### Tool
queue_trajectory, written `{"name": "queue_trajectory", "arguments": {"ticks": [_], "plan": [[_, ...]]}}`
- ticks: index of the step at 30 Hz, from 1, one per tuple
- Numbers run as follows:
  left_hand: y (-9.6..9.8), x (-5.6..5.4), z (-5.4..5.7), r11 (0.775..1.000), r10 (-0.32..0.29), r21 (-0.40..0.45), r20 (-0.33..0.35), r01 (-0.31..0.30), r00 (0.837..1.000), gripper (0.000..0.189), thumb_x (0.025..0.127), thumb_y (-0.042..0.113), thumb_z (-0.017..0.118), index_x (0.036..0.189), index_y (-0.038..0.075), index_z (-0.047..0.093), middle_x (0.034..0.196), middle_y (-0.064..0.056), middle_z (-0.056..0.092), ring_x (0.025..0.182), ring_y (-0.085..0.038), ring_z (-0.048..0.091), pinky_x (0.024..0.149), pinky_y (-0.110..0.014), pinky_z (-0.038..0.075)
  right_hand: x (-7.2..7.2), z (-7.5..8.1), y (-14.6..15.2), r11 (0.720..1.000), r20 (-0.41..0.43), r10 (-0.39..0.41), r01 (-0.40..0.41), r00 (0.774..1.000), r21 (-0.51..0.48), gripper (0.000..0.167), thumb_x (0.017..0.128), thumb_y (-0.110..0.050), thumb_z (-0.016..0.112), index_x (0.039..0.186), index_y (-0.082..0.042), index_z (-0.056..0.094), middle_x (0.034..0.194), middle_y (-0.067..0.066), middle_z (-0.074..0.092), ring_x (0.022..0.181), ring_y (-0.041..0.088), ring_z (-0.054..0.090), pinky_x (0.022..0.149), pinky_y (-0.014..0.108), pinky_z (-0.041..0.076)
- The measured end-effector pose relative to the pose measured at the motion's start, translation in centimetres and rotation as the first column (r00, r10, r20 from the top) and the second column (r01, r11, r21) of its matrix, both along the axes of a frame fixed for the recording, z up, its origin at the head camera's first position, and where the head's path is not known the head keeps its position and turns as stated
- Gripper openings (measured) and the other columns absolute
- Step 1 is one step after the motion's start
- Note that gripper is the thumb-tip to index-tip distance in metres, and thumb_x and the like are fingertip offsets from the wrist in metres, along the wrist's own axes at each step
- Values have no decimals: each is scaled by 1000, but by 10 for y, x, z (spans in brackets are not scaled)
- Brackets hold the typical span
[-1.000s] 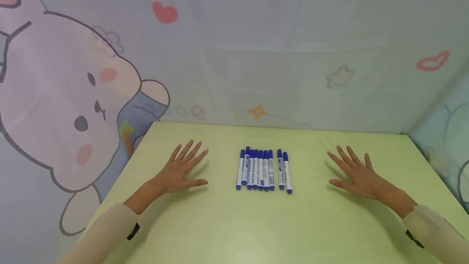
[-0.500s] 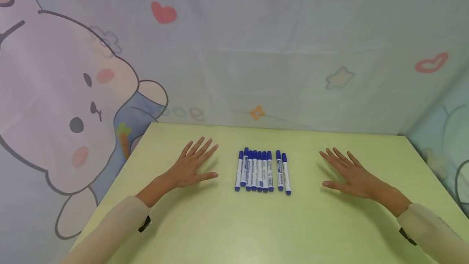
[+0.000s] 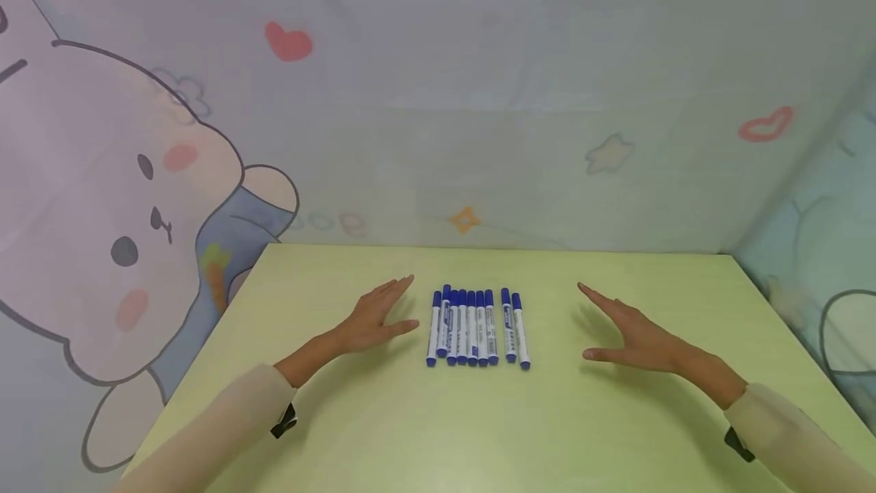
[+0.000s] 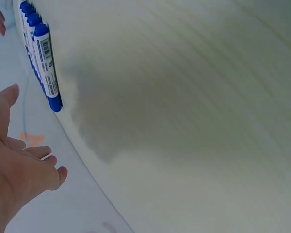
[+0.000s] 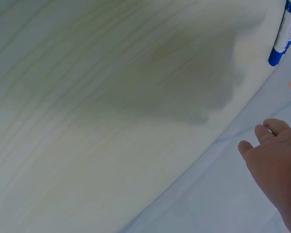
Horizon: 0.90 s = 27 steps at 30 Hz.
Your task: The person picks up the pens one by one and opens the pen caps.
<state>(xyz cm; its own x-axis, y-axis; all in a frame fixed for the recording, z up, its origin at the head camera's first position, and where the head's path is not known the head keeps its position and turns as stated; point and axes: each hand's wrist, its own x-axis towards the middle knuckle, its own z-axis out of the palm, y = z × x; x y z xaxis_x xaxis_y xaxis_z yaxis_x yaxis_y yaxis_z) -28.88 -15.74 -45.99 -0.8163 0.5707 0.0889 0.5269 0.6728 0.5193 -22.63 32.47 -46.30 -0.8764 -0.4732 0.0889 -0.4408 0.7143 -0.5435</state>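
Several white markers (image 3: 472, 329) with blue caps lie side by side on the pale green table (image 3: 411, 424), caps toward the back. Two of them, the right-hand markers (image 3: 515, 329), are set a little apart from the rest. To the left of the row my left hand (image 3: 375, 319) hovers above the table with straight fingers and thumb apart, holding nothing. On the other side my right hand (image 3: 636, 337) is likewise raised, palm turned inward, farther from the markers. In the left wrist view the nearest marker (image 4: 46, 63) shows a barcode; in the right wrist view one marker (image 5: 286, 34) is partly cut off.
A printed cloth (image 3: 438, 97) with a rabbit, hearts and a star hangs behind the table's back edge. Another cloth (image 3: 821, 249) stands along the right side. Both hands cast shadows on the tabletop.
Both hands have moved inward toward the markers, and their palms have turned to face each other. The markers stay in the same arrangement; the head view has shifted slightly.
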Motion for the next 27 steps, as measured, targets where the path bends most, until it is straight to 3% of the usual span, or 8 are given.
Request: {"name": "queue_trajectory", "arguments": {"ticks": [5, 11, 14, 16, 18, 20, 24, 27], "plan": [[7, 1, -5, 999, -17, 50, 102, 12, 995, 80, 101, 31, 63, 164, 7, 19, 167, -20, 28, 153, -45, 25, 121, -68, 21, 1, 0, -3, 1000, 16, 2, -2, 1000, -24, 99, 93, -42, 74, 166, -20, 12, 171, 14, 20, 153, 47, 25, 117, 69, 25], [20, 2, -8, 998, -34, 66, 164, 23, 986, 77, 101, 26, 63, 162, 3, 21, 166, -23, 29, 153, -45, 27, 123, -62, 24, 0, -4, -8, 1000, -8, 0, 0, 1000, -12, 95, 96, -42, 71, 166, -22, 11, 172, 14, 18, 154, 44, 24, 118, 63, 28], [26, 1, -11, 996, -55, 77, 162, 43, 985, 76, 101, 23, 63, 160, -1, 23, 164, -25, 31, 151, -47, 29, 123, -63, 25, 0, -6, -11, 1000, -33, -2, 1, 999, -14, 90, 97, -42, 70, 166, -24, 15, 171, 10, 22, 154, 40, 27, 125, 34, 26], [30, 0, -12, 993, -83, 92, 157, 69, 984, 74, 100, 19, 63, 159, -6, 24, 163, -27, 31, 151, -47, 29, 123, -62, 25, 1, -6, -13, 1000, -48, 4, -5, 999, -22, 86, 98, -41, 68, 165, -24, 17, 171, 9, 24, 154, 37, 28, 121, 14, 20], [34, -1, -14, 990, -111, 100, 144, 97, 983, 73, 100, 16, 63, 157, -10, 25, 162, -28, 31, 151, -47, 30, 123, -60, 25, 2, -6, -17, 999, -62, 16, -18, 998, -34, 83, 99, -39, 67, 165, -22, 19, 170, 10, 24, 154, 37, 28, 113, 2, 11], [37, -1, -16, 989, -125, 98, 140, 112, 982, 72, 100, 15, 63, 156, -12, 26, 162, -28, 32, 151, -46, 30, 124, -58, 25, 2, -4, -21, 999, -72, 19, -22, 997, -38, 80, 100, -38, 66, 165, -18, 21, 170, 13, 24, 154, 39, 27, 111, 1, 8], [43, -3, -20, 990, -116, 95, 151, 102, 982, 71, 100, 15, 63, 155, -12, 27, 162, -30, 31, 152, -46, 29, 124, -58, 24, 2, 1, -27, 1000, -77, 2, -4, 997, -28, 77, 102, -34, 64, 164, -13, 24, 170, 16, 22, 154, 42, 26, 124, 21, 21], [49, -3, -23, 992, -93, 96, 163, 78, 982, 71, 99, 12, 63, 156, -11, 27, 163, -29, 29, 153, -45, 28, 125, -56, 24, 3, 2, -28, 999, -75, 5, -8, 997, -35, 75, 102, -32, 64, 163, -12, 25, 169, 17, 23, 154, 40, 27, 123, 20, 22]]}}
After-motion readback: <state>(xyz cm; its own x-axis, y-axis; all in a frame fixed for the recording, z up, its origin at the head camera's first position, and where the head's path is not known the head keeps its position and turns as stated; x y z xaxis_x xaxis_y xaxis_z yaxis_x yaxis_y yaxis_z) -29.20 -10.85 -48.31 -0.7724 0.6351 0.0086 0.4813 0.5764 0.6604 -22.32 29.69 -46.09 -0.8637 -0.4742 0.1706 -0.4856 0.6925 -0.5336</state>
